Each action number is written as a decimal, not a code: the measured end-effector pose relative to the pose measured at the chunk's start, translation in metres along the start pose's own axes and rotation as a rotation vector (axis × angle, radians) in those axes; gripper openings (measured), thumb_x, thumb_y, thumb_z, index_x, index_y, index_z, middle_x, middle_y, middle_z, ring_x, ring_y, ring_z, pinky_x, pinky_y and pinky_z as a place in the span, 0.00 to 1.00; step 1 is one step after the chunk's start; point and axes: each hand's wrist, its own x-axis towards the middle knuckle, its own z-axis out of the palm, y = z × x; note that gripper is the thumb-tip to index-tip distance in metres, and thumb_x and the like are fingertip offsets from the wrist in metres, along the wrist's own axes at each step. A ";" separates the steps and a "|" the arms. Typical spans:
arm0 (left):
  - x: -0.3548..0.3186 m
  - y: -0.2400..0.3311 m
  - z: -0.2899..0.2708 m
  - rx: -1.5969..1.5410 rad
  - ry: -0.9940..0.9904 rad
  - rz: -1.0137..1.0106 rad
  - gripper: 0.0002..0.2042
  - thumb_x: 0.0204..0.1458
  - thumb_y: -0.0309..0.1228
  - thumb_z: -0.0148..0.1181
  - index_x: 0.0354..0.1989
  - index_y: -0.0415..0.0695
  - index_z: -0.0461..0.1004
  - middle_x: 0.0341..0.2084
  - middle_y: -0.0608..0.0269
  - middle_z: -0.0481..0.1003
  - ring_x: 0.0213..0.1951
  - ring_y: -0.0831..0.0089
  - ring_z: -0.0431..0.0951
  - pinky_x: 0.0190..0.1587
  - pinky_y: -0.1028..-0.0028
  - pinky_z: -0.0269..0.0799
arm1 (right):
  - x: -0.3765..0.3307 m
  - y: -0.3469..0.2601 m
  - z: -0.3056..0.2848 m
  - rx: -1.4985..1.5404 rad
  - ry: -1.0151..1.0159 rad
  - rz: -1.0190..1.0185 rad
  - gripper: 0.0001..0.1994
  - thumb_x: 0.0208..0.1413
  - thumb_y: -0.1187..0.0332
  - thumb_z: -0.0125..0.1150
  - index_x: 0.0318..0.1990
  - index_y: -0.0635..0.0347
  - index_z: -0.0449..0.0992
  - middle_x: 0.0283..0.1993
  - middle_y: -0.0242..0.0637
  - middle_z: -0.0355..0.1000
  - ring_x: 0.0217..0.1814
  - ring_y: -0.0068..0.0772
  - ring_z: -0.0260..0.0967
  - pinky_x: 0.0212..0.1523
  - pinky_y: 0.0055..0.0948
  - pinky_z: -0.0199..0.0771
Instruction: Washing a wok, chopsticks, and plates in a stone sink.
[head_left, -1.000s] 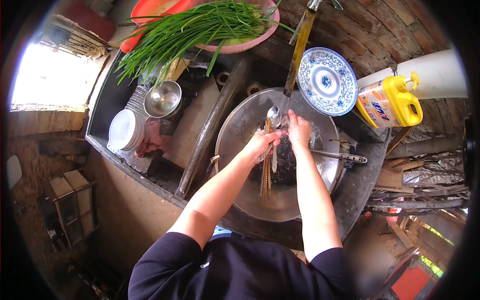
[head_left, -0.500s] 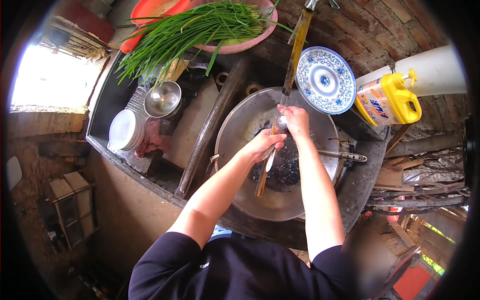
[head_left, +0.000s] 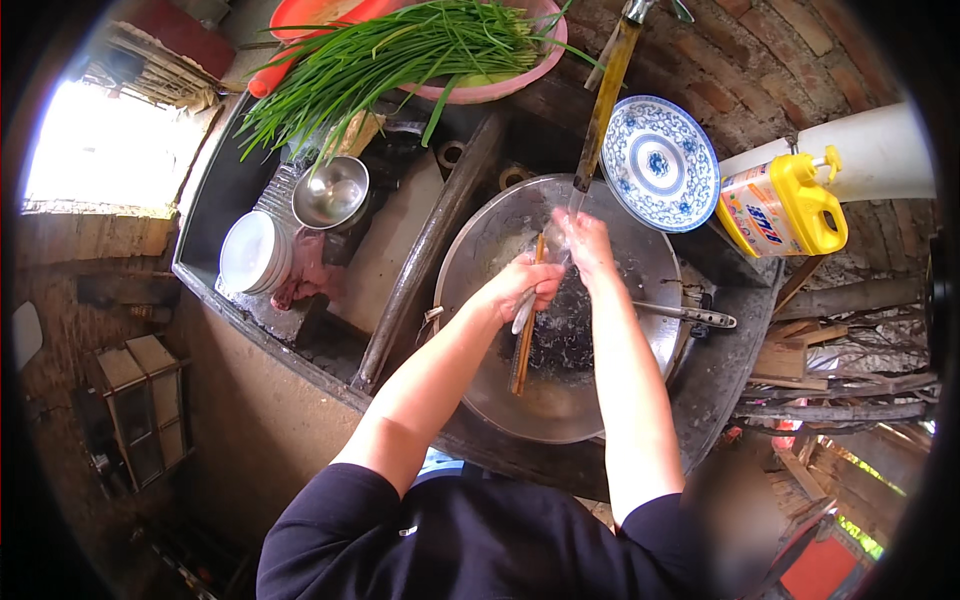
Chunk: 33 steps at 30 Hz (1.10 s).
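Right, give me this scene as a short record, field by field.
Left hand: closed around chopsticks and a silvery handle
Right hand: just beyond the left, blurred; its grip is unclear
Under both hands: large metal pan
Upper right of pan: blue-and-white plate, then yellow pump bottle
Left of pan: metal bowl, stack of white dishes
Top: long green leaves spilling over a pink basin

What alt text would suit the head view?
A person's left-hand grip holds chopsticks over a wide metal pan, right-hand grip close beside. A blue-and-white plate and yellow bottle sit upper right, long green stalks upper left.
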 end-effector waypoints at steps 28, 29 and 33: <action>0.012 -0.020 0.057 1.421 0.751 0.196 0.39 0.44 0.28 0.53 0.58 0.22 0.34 0.22 0.45 0.74 0.26 0.51 0.75 0.31 0.60 0.71 | -0.003 0.004 -0.013 0.647 -0.141 0.172 0.23 0.46 0.81 0.56 0.52 0.72 0.59 0.39 0.45 0.70 0.39 0.32 0.71 0.40 0.27 0.73; 0.011 -0.018 0.056 1.412 0.753 0.194 0.39 0.44 0.28 0.52 0.58 0.22 0.33 0.22 0.44 0.74 0.27 0.51 0.75 0.31 0.60 0.71 | -0.004 0.003 -0.013 0.647 -0.144 0.174 0.23 0.46 0.81 0.56 0.52 0.72 0.59 0.39 0.45 0.70 0.39 0.32 0.71 0.40 0.27 0.73; 0.010 -0.019 0.053 1.408 0.772 0.202 0.39 0.46 0.28 0.51 0.58 0.23 0.31 0.22 0.43 0.74 0.27 0.50 0.75 0.32 0.59 0.71 | -0.010 -0.003 -0.015 0.716 -0.342 0.140 0.21 0.47 0.79 0.57 0.51 0.69 0.62 0.37 0.41 0.71 0.36 0.30 0.72 0.38 0.26 0.74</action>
